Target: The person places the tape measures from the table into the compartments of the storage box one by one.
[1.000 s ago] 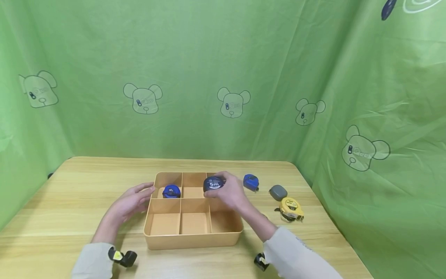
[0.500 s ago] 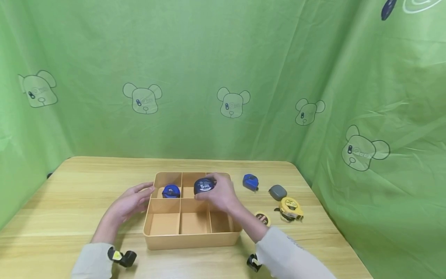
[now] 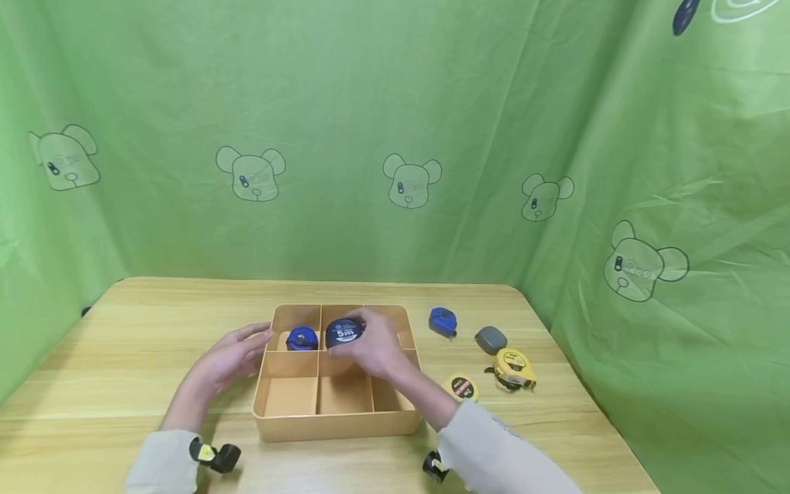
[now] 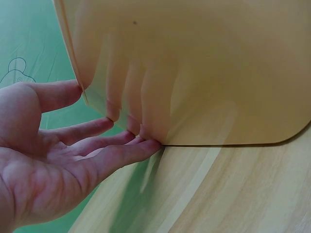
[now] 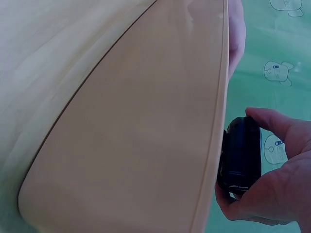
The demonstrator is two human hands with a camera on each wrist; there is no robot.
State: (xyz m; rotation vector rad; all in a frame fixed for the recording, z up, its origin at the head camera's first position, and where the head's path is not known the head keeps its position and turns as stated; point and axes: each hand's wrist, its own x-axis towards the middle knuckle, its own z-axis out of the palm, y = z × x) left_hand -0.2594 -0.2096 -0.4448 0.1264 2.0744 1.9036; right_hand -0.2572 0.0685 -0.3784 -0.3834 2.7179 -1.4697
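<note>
My right hand pinches a dark blue tape measure marked 5m, held over the back middle compartment of a tan divided box. In the right wrist view the dark tape measure shows edge-on between thumb and fingers, just past the box rim. With its fingertips, my left hand touches the box's left outer wall; the left wrist view shows those fingers fairly straight against the wall. A bright blue tape measure lies in the back left compartment.
Right of the box on the wooden table lie a blue tape measure, a grey rounded one, a large yellow tape measure and a small yellow one. A green curtain hangs behind and at the sides.
My right hand has carried the dark blue tape measure leftward, from the back right compartment to over the back middle one. The small yellow tape measure has come into view. My left hand stays put.
</note>
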